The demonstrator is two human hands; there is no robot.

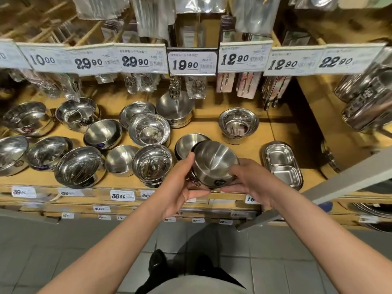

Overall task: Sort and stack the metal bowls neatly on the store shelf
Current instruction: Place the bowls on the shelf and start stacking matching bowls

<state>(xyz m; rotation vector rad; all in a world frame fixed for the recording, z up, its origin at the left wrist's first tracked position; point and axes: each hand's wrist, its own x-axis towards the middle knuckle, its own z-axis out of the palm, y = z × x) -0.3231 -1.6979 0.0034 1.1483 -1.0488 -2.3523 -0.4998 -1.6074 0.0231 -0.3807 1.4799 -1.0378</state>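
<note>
1. Your left hand and right hand hold one steel bowl between them at the front edge of the wooden shelf.
2. Left grip: fingers curled against the bowl's left side, thumb reaching under its base.
3. Right grip: fingers curled round the bowl's right side and lower rim.
4. The bowl tilts, mouth towards the shelf back; a dark label shows on its near wall.
5. Just behind it, a second bowl sits partly hidden by the held one; you cannot tell if they touch.
6. To the left stands a shiny stack, with more bowls spread across the shelf beyond it, some nested, some tilted.
7. To the right lies a two-part tray, well apart from a lone bowl stack further back.
8. Price tags hang along the rail above.
</note>
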